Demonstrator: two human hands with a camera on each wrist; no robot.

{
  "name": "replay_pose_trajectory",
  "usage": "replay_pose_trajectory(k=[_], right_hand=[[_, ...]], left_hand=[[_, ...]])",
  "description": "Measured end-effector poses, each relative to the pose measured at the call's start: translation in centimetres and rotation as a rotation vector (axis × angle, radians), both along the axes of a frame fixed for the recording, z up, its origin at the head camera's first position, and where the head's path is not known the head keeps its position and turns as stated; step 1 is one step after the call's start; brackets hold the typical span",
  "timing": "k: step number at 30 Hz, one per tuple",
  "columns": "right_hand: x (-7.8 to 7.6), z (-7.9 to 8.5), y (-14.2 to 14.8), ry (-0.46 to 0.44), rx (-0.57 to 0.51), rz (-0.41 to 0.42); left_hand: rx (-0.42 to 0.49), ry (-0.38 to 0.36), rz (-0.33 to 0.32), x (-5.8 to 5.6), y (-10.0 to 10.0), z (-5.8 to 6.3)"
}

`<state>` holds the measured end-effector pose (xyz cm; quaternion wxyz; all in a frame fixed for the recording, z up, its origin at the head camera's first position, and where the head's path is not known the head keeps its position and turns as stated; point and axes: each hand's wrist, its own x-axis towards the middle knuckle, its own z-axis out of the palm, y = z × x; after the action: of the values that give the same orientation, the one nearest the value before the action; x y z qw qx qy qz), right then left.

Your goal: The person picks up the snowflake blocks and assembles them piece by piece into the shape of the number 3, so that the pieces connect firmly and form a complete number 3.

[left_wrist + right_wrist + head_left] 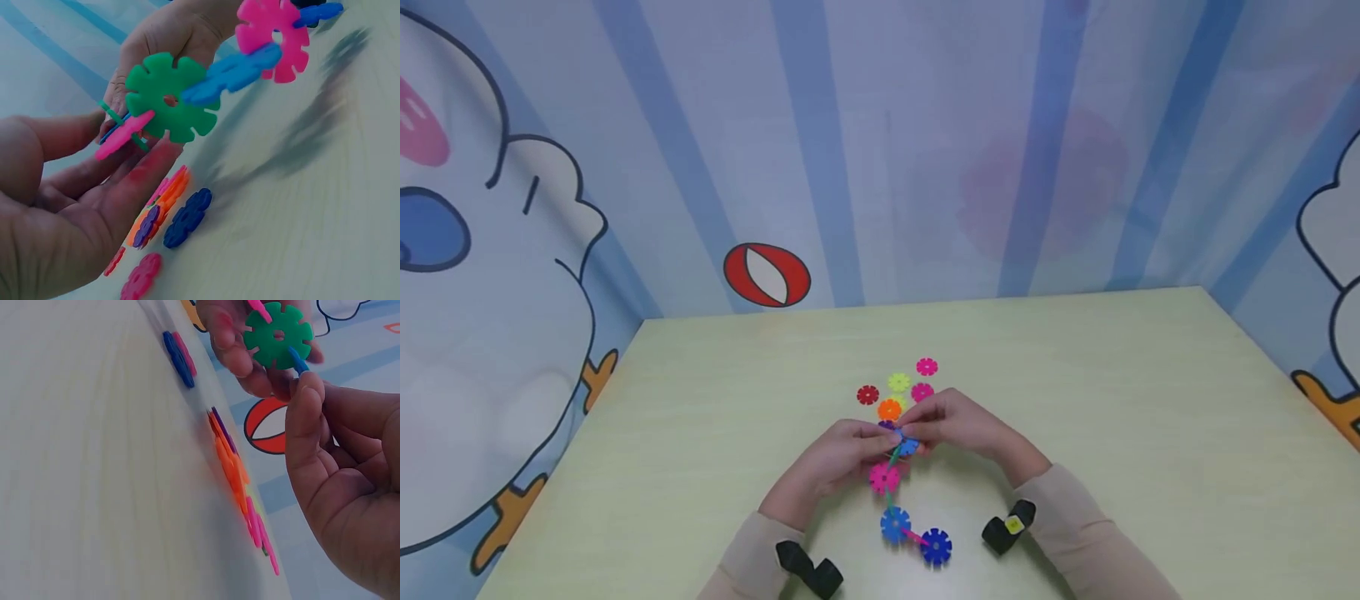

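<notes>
A chain of slotted plastic snowflake discs hangs between the hands, with a pink disc, a light blue disc and a dark blue disc toward its near end. My left hand holds the chain's far end, its fingers about a pink disc and by a green disc. With thumb and forefinger, my right hand pinches a blue disc that meets the rim of a green disc. Fingers partly hide where the discs join.
Loose discs lie on the pale table just beyond the hands: red, yellow, orange and pink among them. Each wrist wears a black camera strap. A striped blue cartoon backdrop stands behind the table.
</notes>
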<state>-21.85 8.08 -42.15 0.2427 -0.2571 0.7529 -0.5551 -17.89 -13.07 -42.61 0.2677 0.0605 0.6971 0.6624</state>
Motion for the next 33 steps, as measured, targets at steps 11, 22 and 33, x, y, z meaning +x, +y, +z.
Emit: replay_pose_trajectory(k=[11,22,33], right_hand=[[0.7,-0.1,-1.6,0.012,0.013,-0.027],[1.4,-0.9,-2.5,0.075,0.143,-0.005],[1.9,-1.4,-3.9,0.163,0.25,0.007]], left_hand=[[-0.035,0.01,0.046,0.3,-1.3,0.4],[-0.112,0.026,0.183,0.8,-4.3,0.9],[-0.091,-0.005,0.213,1.0,-5.5,0.7]])
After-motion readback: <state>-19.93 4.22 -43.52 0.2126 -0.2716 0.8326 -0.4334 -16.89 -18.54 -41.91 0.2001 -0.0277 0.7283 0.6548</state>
